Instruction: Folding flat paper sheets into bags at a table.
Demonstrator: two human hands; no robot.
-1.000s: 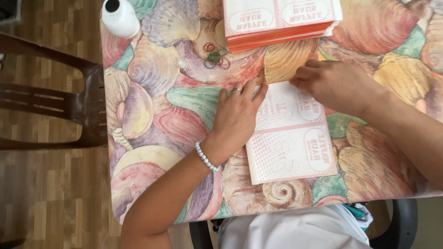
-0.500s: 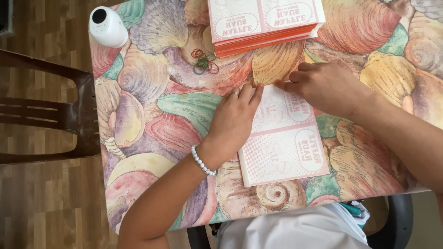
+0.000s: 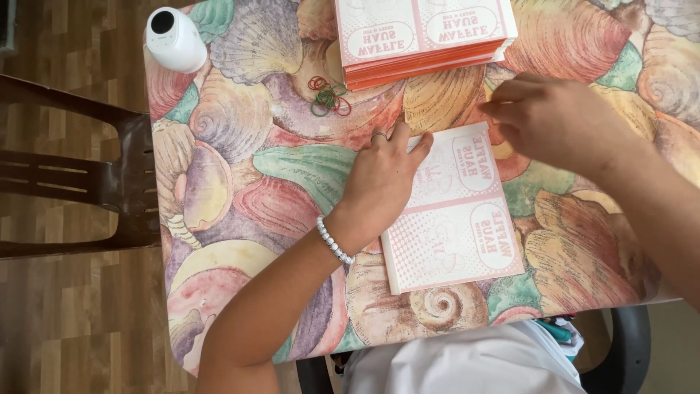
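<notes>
Fingers of the left hand (image 3: pixel 383 175) lie flat and open on one small stack of pink printed bags (image 3: pixel 456 211); the right hand (image 3: pixel 554 120), loosely curled and gripping nothing, has lifted off its top corner. One taller stack (image 3: pixel 423 33), a few rubber bands (image 3: pixel 329 95) and one white bottle (image 3: pixel 173 38) share the shell-patterned tablecloth (image 3: pixel 240 168). A dark chair (image 3: pixel 109 175) stands on wood flooring.
</notes>
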